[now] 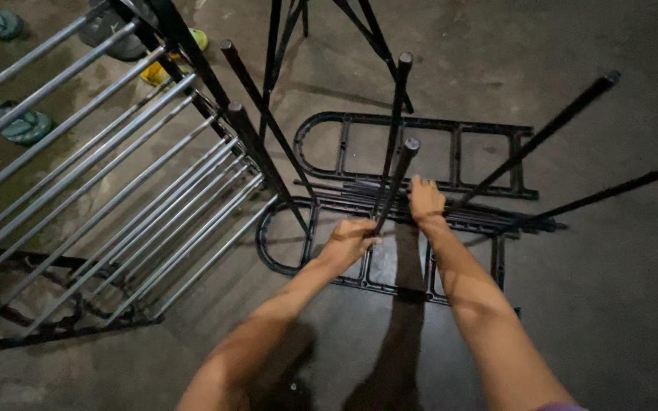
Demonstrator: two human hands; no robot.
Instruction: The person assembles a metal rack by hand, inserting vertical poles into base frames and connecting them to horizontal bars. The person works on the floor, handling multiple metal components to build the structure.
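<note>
My left hand (350, 240) is closed around the lower part of a black metal tube (396, 176) that stands up towards me. My right hand (426, 199) reaches down just to the right of it and rests on a bundle of black tubes (489, 221) lying across a black oval-ended frame (321, 262) on the concrete floor. A second black frame with rounded end (420, 125) lies just beyond. More black tubes (264, 114) (550, 129) rise at angles around the hands.
A rack of several grey metal rods (116, 190) on a black frame fills the left side. Sandals (20, 125) and shoes (119, 38) lie on the floor at upper left. A folding black stand (359, 30) rises at top centre.
</note>
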